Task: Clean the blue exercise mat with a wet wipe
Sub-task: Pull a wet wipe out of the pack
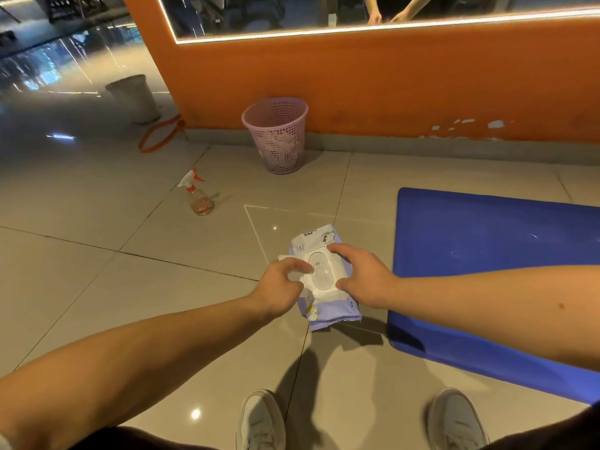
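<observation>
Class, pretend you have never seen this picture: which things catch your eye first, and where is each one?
The bright blue exercise mat lies on the tiled floor at the right. Beside its left edge sits a wet wipe pack, with the left hand and the right hand both on its top. Further back, a pink basket stands against the orange wall, a spray bottle to its left.

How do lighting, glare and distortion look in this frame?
Head view: warm, dim light; glare spots on the glossy floor; wide-angle bending bows the tile lines; a dark shadow falls beside the wet wipe pack and onto the blue mat; far-left background is hazy.
</observation>
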Action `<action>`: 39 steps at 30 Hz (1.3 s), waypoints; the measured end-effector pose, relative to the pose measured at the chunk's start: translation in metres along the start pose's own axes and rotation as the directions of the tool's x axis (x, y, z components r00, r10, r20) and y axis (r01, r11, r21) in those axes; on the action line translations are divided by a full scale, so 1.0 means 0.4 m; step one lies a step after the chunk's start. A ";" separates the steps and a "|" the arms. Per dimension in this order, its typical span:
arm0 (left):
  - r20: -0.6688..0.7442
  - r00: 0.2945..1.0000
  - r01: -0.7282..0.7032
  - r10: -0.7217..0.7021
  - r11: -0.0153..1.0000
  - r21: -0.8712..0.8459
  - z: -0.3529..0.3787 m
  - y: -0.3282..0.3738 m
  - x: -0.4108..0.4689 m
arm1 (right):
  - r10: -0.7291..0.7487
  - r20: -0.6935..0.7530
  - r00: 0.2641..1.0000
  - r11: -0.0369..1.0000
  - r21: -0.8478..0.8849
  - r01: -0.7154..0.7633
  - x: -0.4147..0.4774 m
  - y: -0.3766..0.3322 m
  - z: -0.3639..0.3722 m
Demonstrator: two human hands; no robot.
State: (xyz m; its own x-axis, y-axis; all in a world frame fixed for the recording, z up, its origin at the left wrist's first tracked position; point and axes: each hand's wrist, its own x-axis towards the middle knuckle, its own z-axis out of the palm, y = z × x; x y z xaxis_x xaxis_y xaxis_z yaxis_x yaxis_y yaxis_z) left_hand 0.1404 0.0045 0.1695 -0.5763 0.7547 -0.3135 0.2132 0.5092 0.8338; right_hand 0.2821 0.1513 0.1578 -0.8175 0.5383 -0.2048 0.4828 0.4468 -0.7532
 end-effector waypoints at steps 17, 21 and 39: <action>-0.140 0.982 0.122 -0.129 0.991 -0.062 0.056 0.033 0.003 | -0.031 -0.067 0.997 0.999 0.035 0.033 0.018 0.017 0.023; -0.132 0.988 0.072 -0.080 0.995 -0.063 0.073 0.039 -0.002 | -0.112 -0.097 0.989 0.988 -0.118 0.100 0.012 0.006 0.006; -0.090 0.994 0.052 -0.060 0.995 -0.087 0.076 0.057 -0.019 | -0.205 -0.142 0.969 0.895 -0.427 0.127 0.008 0.000 -0.012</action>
State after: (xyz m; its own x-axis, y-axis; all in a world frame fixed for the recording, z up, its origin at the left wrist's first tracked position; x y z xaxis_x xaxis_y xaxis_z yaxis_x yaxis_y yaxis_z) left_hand 0.1737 0.0230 0.1770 -0.6563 0.6829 -0.3208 0.1134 0.5096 0.8529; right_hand 0.2812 0.1565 0.1602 -0.8461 0.5312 0.0442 0.4629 0.7734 -0.4331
